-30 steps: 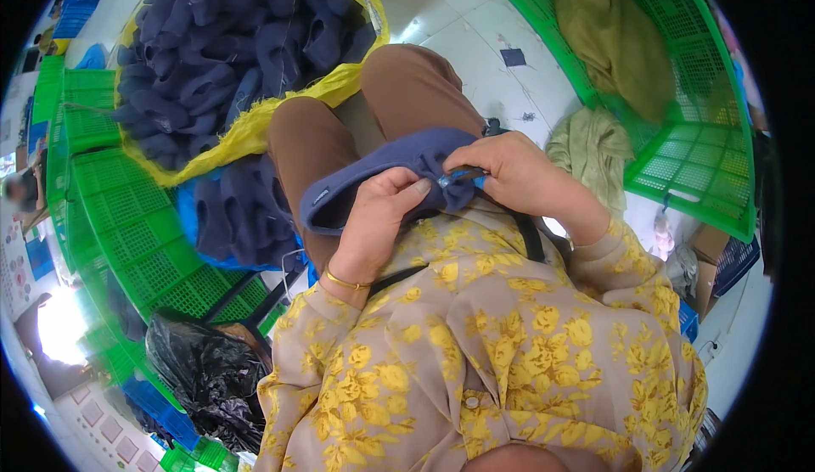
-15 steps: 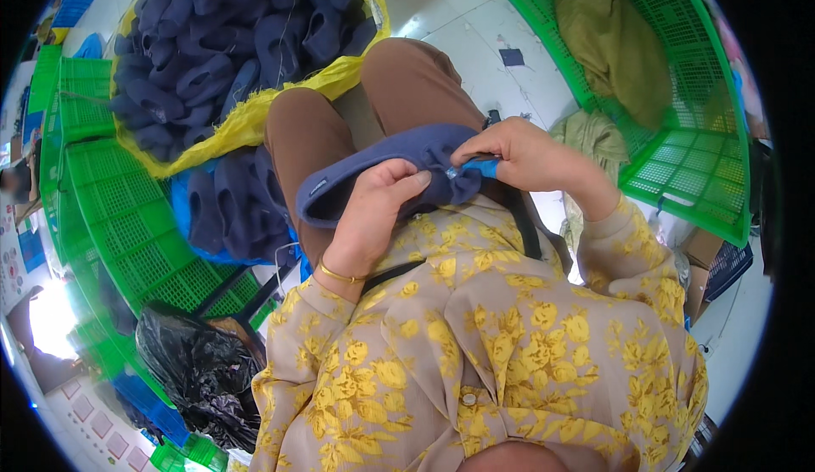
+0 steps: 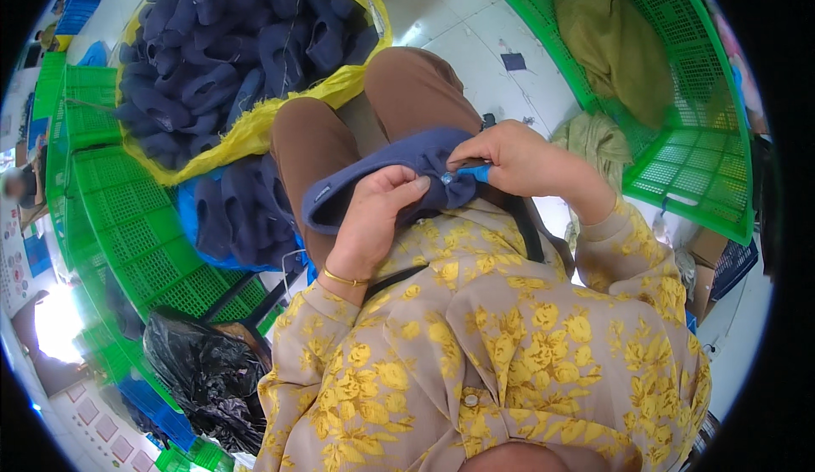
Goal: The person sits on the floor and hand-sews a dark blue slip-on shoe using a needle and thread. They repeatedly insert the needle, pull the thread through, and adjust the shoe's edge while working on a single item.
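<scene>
A navy fabric slipper with a small label inside its opening lies across my lap. My left hand is closed on its near side, with the thumb pressed by the gathered toe end. My right hand is closed in a pinch over that end. From its fingers shows a small blue-wrapped tool with a dark part. Its tip meets the bunched fabric, where a small pale, shiny spot shows. The tool's exact kind is hidden by my fingers.
A yellow sack full of navy slippers stands ahead on the left, with more slippers in a blue bag beside it. Green crates line the left. Another green crate on the right holds olive cloth. A black plastic bag sits at near left.
Both hands keep their hold on the slipper. The right hand and the blue-wrapped tool have shifted slightly left. The whole view has drifted a little.
</scene>
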`<state>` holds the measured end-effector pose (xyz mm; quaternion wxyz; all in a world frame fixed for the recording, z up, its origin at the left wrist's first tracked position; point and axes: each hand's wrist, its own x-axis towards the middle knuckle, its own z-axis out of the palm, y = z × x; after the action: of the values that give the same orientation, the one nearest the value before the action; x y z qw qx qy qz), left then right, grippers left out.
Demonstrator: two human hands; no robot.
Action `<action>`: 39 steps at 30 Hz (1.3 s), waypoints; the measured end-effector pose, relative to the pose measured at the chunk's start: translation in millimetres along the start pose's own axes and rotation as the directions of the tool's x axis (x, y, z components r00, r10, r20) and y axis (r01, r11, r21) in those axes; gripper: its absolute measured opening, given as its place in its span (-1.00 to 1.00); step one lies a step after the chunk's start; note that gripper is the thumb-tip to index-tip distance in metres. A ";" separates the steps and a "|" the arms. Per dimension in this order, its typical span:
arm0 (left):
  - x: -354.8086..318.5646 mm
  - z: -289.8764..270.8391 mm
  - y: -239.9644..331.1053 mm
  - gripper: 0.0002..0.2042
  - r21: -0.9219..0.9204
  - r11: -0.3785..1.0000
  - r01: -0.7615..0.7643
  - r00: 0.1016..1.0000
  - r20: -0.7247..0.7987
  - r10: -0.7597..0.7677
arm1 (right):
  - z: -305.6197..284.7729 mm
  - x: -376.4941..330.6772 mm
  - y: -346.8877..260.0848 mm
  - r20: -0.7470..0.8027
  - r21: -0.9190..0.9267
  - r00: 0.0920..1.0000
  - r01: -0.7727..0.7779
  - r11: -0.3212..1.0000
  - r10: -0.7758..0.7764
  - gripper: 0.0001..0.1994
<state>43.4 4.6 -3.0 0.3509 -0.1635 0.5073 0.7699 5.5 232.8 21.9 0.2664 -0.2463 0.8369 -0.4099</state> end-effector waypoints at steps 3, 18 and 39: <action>0.3 -3.3 -1.2 -0.95 -0.005 1.000 -0.008 1.000 -0.007 0.008 | 0.6 0.5 0.3 -0.031 -0.017 1.000 0.005 1.000 -0.006 -0.70; 4.1 -1.4 -13.1 -0.94 -0.003 0.998 -0.056 0.998 0.009 0.056 | 14.4 0.4 -2.0 -0.125 -0.080 0.991 0.034 0.996 -0.044 -0.70; 6.6 -8.0 -26.8 -0.89 0.141 0.972 -0.187 0.981 0.078 0.178 | 58.5 6.3 -32.5 -0.443 -0.246 0.887 -0.258 0.934 0.129 -0.56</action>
<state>56.8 6.4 -28.3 0.3058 -0.0648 0.5644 0.7640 45.0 178.7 16.4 0.0801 -0.1042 0.9469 -0.2936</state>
